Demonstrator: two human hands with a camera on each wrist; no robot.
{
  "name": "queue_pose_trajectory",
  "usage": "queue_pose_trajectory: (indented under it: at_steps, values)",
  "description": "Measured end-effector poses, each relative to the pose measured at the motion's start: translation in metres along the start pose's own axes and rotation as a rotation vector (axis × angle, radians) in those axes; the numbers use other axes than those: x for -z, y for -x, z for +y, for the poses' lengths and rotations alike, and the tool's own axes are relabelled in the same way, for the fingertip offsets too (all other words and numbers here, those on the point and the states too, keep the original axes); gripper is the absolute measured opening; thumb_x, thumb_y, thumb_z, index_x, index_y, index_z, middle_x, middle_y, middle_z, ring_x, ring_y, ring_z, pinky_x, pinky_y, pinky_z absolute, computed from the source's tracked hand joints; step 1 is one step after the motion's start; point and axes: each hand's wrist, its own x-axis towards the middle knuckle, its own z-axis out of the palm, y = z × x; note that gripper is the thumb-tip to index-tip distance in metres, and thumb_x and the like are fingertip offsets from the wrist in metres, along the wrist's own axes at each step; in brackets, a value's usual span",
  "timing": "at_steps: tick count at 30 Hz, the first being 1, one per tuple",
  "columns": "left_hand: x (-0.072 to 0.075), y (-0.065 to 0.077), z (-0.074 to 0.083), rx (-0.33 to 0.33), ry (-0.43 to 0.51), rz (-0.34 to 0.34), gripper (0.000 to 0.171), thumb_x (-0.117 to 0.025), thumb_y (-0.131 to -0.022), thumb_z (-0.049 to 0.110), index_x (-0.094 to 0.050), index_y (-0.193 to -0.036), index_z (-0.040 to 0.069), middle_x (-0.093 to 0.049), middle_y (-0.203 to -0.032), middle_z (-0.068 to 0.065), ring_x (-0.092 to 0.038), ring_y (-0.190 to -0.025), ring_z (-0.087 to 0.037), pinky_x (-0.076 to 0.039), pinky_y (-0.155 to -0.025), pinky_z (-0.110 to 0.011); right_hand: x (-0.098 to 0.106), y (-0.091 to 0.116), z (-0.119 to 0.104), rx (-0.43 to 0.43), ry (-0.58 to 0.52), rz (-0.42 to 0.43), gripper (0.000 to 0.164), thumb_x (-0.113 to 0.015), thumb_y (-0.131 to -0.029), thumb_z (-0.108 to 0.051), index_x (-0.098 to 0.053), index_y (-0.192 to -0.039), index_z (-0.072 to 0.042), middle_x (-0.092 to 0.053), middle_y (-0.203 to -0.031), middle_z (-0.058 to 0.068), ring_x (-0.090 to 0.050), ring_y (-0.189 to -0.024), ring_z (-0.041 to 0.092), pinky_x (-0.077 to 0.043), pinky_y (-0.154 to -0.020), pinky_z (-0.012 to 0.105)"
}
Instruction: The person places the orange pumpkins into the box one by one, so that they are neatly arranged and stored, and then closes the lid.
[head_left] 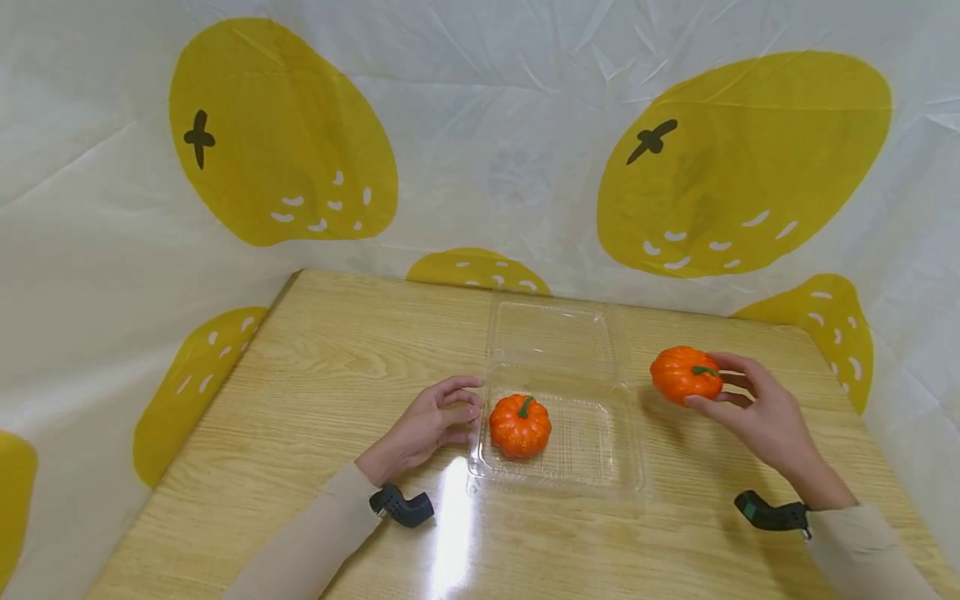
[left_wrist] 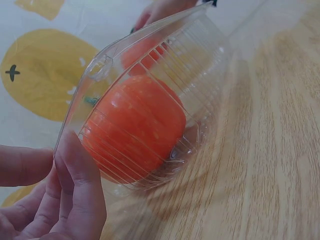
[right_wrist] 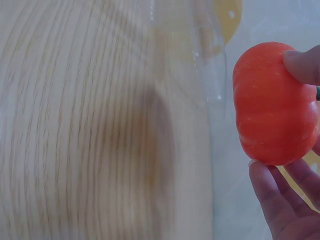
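A clear plastic clamshell box (head_left: 592, 471) lies open on the table, its lid (head_left: 553, 327) folded back toward the wall. One small orange pumpkin (head_left: 519, 427) with a green stem sits in the left part of its base. At the box's left side, my left hand (head_left: 431, 421) pinches the rim between thumb and fingers (left_wrist: 80, 185), as the left wrist view shows. To the right of the box, my right hand (head_left: 765, 417) grips a second orange pumpkin (right_wrist: 275, 105) above the table. Its thumb and fingertips press opposite sides of that pumpkin.
The wood-grain table (head_left: 337, 358) meets a white cloth (head_left: 480, 150) printed with large yellow fruit at the back and both sides. Each wrist wears a dark strap-like device (head_left: 771, 512). Light glares off the tabletop in front of the box.
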Motion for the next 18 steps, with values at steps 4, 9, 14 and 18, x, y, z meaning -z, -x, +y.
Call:
queue_pose_trajectory:
  at_steps: [4,9,14,18]
  values:
    - [0.000,0.000,0.000,-0.002,0.004,-0.008,0.054,-0.060,-0.100,0.003,-0.041,-0.151,0.000,-0.060,-0.109,0.003,-0.062,-0.087,-0.010,-0.058,-0.073,-0.024,-0.004,0.000,-0.008,0.030,-0.015,-0.007,0.071,-0.085,-0.085,-0.012,-0.050,-0.146,-0.001,-0.050,-0.126,-0.032,-0.052,-0.107,-0.019,-0.050,-0.081,0.000]
    - [-0.001,0.000,0.001,-0.002,0.003,-0.005,0.055,-0.061,-0.100,0.003,-0.041,-0.151,0.000,-0.060,-0.109,0.004,-0.063,-0.088,-0.010,-0.058,-0.073,-0.024,-0.009,-0.002,-0.017,0.055,-0.030,-0.014,0.071,-0.086,-0.083,-0.011,-0.052,-0.145,-0.002,-0.050,-0.129,-0.031,-0.053,-0.109,-0.017,-0.052,-0.082,0.002]
    - [-0.001,0.001,0.002,-0.001,0.000,-0.007,0.055,-0.061,-0.100,0.003,-0.040,-0.151,0.000,-0.059,-0.109,0.003,-0.062,-0.088,-0.010,-0.058,-0.073,-0.024,-0.012,-0.002,-0.025,0.074,-0.019,-0.023,0.072,-0.087,-0.083,-0.011,-0.053,-0.145,-0.004,-0.051,-0.129,-0.031,-0.053,-0.109,-0.016,-0.052,-0.083,0.002]
    - [-0.001,0.001,0.002,0.000,-0.005,-0.006,0.055,-0.061,-0.100,0.003,-0.041,-0.151,0.000,-0.059,-0.109,0.003,-0.062,-0.088,-0.010,-0.058,-0.073,-0.024,-0.015,-0.002,-0.031,0.095,-0.031,-0.027,0.072,-0.087,-0.082,-0.009,-0.054,-0.144,-0.004,-0.052,-0.130,-0.030,-0.055,-0.110,-0.015,-0.052,-0.083,0.002]
